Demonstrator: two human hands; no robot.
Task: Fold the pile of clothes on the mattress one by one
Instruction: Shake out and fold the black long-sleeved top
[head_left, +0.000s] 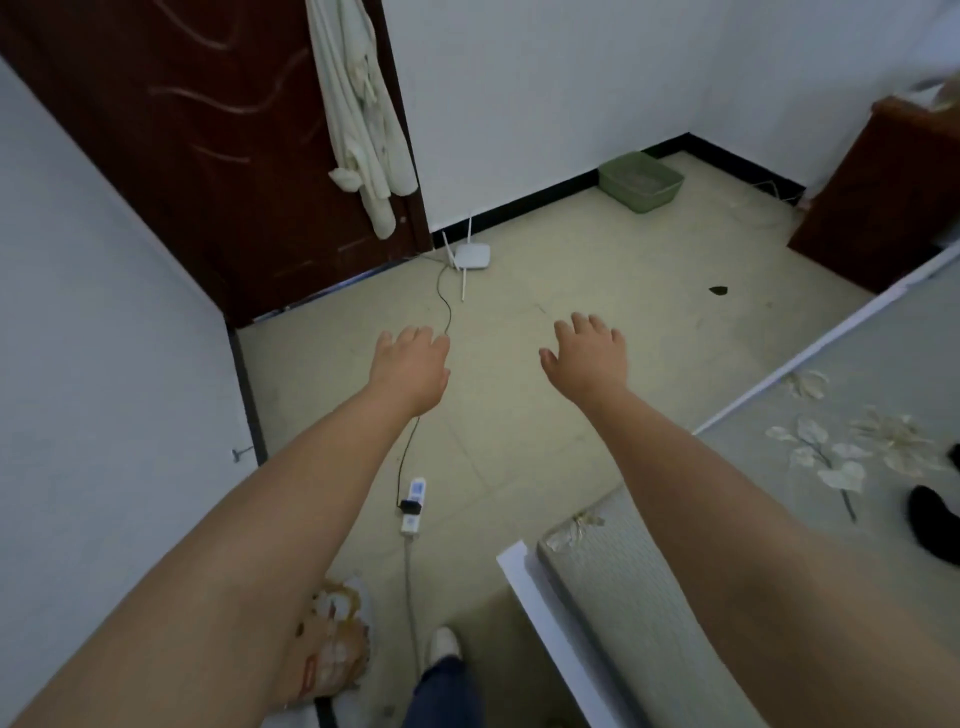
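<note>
1. Folding looks not yet begun, as far as we can judge: we stand on the floor (545, 415) beside the bed, both arms stretched out over bare tiles, and neither hand touches any cloth.
2. Our left hand (410, 364) has a slack, empty grip, palm down, fingers loosely spread above the black cable (444, 306) running to the router (471, 255).
3. Our right hand (584, 358) is likewise spread flat and holds nothing, hovering over the floor.
4. To the right lies the mattress (857, 395) with its flower print; only a dark garment (932, 519) shows at its edge, and the rest of the pile is out of view.
5. All of the folding remains, we judge.
</note>
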